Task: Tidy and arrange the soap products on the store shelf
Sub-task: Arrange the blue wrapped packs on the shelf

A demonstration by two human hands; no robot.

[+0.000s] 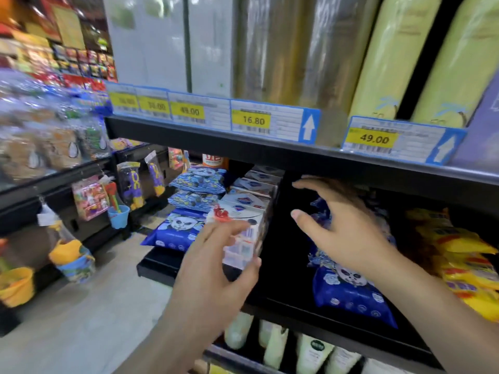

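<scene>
At centre frame the left hand (216, 268) grips the front soap box (240, 238) to square its row, while the right hand (343, 228), fingers spread and empty, reaches toward the blue packs (351, 290).

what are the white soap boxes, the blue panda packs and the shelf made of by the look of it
White soap boxes: likely printed cardboard, given flat faces, sharp edges and a barcode panel. Blue panda packs: seemingly soft glossy plastic film; they wrinkle, bulge and catch highlights. Shelf: probably dark painted metal, smooth with a thin straight lip, though the finish is hard to confirm.
</scene>
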